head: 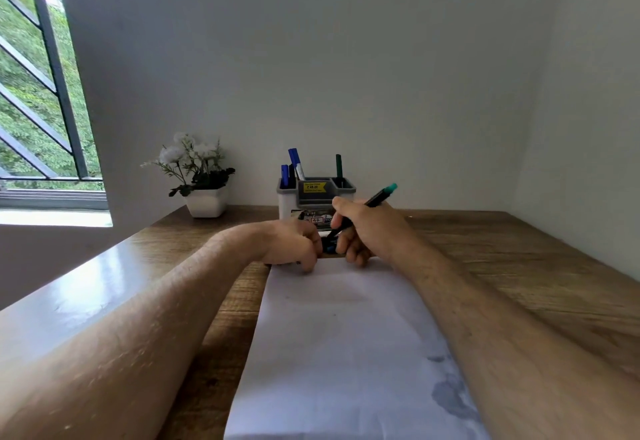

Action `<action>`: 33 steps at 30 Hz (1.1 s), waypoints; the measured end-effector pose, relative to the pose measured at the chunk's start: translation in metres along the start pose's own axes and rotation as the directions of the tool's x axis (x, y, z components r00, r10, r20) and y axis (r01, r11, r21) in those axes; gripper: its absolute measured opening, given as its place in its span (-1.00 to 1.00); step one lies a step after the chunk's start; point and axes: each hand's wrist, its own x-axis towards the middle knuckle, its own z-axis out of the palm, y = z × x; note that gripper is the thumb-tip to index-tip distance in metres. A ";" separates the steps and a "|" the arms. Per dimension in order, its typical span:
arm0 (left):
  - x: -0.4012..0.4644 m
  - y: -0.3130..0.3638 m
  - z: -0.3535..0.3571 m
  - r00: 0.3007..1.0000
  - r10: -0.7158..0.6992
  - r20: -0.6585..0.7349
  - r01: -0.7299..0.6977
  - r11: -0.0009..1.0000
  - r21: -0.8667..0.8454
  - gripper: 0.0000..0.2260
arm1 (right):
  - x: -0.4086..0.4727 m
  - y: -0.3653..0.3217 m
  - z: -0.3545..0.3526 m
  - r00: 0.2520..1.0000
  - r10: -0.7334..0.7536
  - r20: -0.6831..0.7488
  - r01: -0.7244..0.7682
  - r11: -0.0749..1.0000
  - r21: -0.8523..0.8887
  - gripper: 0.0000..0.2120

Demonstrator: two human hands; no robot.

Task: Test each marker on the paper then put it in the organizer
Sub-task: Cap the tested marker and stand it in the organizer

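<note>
A white sheet of paper (339, 335) lies lengthwise on the wooden desk. At its far end my right hand (367, 228) grips a black marker with a teal end (377, 199), tilted up to the right. My left hand (294, 242) rests on the paper's far left corner, fingers curled around small dark items (329, 245) between the two hands; what they are is unclear. Behind the hands stands a grey and white organizer (317, 194) holding two blue markers (292, 166) on its left and a dark green one (339, 168) on its right.
A white pot of white flowers (204, 180) stands at the desk's back left. The wall runs close behind the organizer. A barred window (41, 93) is at the left. Grey smudges (450, 394) mark the paper near my right forearm.
</note>
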 end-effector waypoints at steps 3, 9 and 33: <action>0.004 -0.001 0.001 1.000 0.027 0.015 -0.027 0.999 -0.023 -0.75 | -0.002 0.003 -0.001 0.997 -0.022 0.070 0.021 1.000 0.016 -0.86; 0.008 -0.003 0.002 0.999 0.040 0.027 -0.040 0.999 0.008 -0.78 | -0.004 0.008 0.000 0.991 -0.064 0.122 0.071 0.996 -0.054 -0.84; 0.012 -0.003 0.000 0.998 0.039 0.056 -0.041 0.999 0.035 -0.79 | 0.000 0.011 0.008 0.989 -0.101 0.108 0.129 0.947 -0.294 -0.86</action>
